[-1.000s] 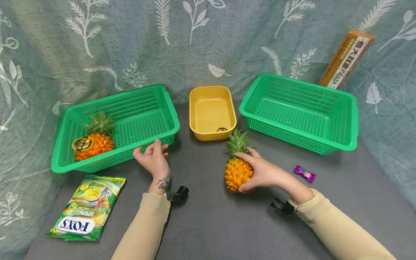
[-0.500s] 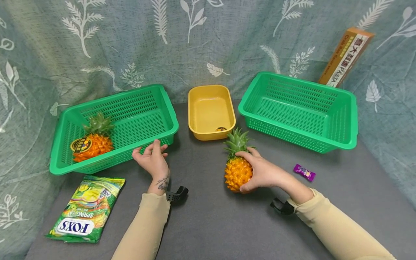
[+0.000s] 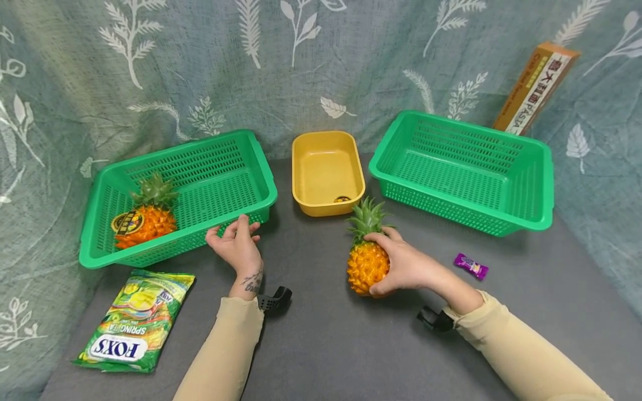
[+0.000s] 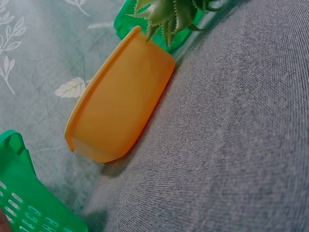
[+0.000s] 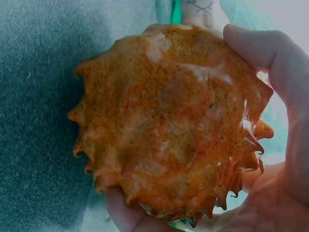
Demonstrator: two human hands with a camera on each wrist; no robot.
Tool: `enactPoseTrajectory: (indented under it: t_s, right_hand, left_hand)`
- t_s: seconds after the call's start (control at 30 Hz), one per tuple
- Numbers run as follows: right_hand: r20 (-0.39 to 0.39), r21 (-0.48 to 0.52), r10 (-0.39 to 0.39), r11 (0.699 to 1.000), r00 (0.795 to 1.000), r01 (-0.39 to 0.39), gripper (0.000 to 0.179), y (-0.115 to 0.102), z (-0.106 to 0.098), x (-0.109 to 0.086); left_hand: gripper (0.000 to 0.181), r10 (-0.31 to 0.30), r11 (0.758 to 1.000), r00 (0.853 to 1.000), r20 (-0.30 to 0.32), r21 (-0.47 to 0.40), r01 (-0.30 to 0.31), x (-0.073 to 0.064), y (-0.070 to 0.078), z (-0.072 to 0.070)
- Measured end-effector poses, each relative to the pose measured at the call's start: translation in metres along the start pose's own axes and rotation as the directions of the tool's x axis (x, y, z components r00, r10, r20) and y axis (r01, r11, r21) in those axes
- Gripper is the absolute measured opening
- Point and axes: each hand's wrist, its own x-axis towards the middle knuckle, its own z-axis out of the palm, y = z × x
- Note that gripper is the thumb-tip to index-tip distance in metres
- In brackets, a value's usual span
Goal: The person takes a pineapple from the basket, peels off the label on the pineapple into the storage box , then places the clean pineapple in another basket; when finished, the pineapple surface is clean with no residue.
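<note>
My right hand [image 3: 408,264] grips a small orange pineapple [image 3: 368,267] from its right side, thumb low and fingers near the green crown. In the right wrist view the spiky skin of the pineapple [image 5: 169,121] fills the middle, with thumb and fingers curled around it. My left hand [image 3: 237,245] is beside the near wall of the left green basket [image 3: 200,150], its fingers loosely curled and holding nothing. A second pineapple [image 3: 150,223], with a black and gold tag, lies in that basket. The left wrist view catches the held pineapple's crown [image 4: 174,19] at the top.
A yellow tub [image 3: 328,209] stands between the left basket and a right green basket [image 3: 451,217]. A purple-wrapped candy [image 3: 471,266] lies right of my right hand. A green Fox's bag [image 3: 135,320] lies front left. Behind the right basket leans a pasta box [image 3: 536,89].
</note>
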Motion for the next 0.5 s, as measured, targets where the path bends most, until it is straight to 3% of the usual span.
enactPoseTrajectory:
  t_s: [0.3, 0.5]
  right_hand:
    - [-0.040, -0.018, -0.054, 0.998, 0.998, 0.054, 0.082, -0.0004, -0.0005, -0.0060]
    - [-0.036, -0.100, -0.103, 0.990, 0.994, 0.099, 0.076, -0.0046, -0.0019, -0.0073]
  left_hand:
    - [0.039, -0.015, 1.000, 1.000, -0.006, -0.025, 0.015, -0.0001, -0.0001, 0.0004]
    - [0.039, -0.003, 1.000, 1.000, 0.005, -0.016, 0.003, -0.0003, 0.0010, 0.0004]
